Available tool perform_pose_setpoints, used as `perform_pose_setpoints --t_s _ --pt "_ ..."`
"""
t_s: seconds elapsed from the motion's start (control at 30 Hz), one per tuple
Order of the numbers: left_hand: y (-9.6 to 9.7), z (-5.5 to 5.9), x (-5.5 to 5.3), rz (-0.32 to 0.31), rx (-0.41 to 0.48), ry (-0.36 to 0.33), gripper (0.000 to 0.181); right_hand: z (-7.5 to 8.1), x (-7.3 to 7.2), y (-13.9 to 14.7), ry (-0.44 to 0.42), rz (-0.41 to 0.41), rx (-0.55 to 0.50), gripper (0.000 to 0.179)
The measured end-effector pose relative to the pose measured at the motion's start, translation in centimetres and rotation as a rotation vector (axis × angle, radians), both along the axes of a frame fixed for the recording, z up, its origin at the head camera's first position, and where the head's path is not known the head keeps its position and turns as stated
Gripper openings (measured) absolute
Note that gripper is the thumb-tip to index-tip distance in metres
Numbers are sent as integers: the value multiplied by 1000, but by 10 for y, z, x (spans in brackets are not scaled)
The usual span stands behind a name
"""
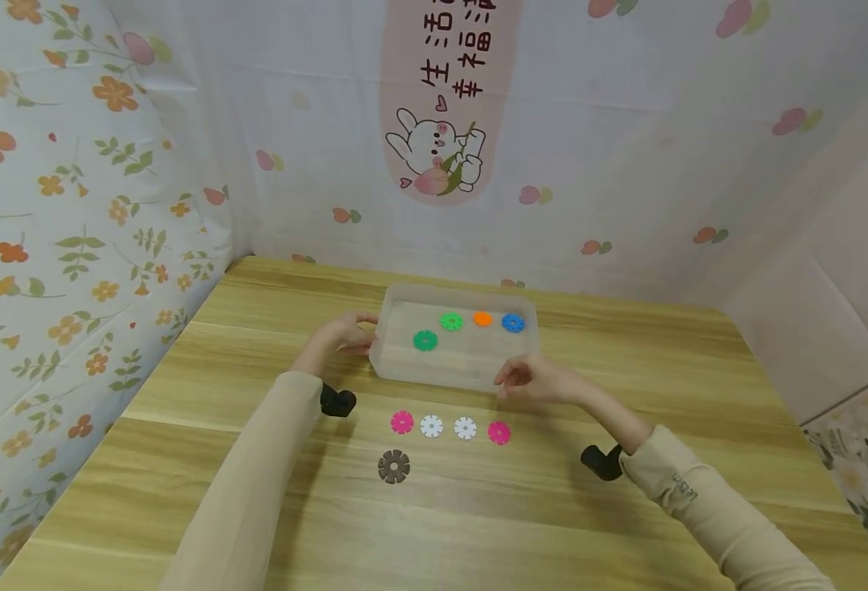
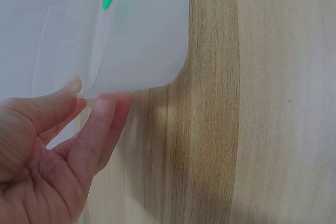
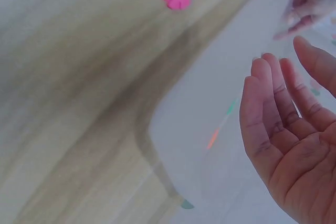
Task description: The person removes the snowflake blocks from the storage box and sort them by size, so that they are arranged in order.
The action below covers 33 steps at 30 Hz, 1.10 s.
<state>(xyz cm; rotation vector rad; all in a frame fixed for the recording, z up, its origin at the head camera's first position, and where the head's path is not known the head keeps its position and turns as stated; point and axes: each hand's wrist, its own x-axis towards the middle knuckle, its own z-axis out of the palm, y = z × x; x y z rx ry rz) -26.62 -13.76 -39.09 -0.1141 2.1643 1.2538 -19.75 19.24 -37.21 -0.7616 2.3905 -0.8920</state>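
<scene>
The translucent tray (image 1: 437,380) stood on the tabletop (image 1: 626,345), four discs (image 1: 419,341) inside. My left hand (image 1: 346,332) pinched its left rim; my right hand (image 1: 531,380), empty, curved loosely at its front-right edge, contact unclear. I judged it light, slightly flexible, best held at both ends.

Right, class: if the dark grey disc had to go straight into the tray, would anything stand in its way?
Yes: the left pink disc lies between the dark grey disc and the tray, whose near wall also stands in the way.
</scene>
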Motion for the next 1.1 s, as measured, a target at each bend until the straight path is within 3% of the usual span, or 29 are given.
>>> perform_pose_setpoints --t_s 0.4,0.9,1.1 --pt "-1 -3 -2 -8 14 20 48 10 -22 2 -14 -18 -24 25" --pt "-2 -6 -3 -9 27 24 48 7 -55 -2 -24 -95 39 33" --pt "-4 -11 -8 -4 11 20 47 3 -70 -6 -22 -105 47 33"
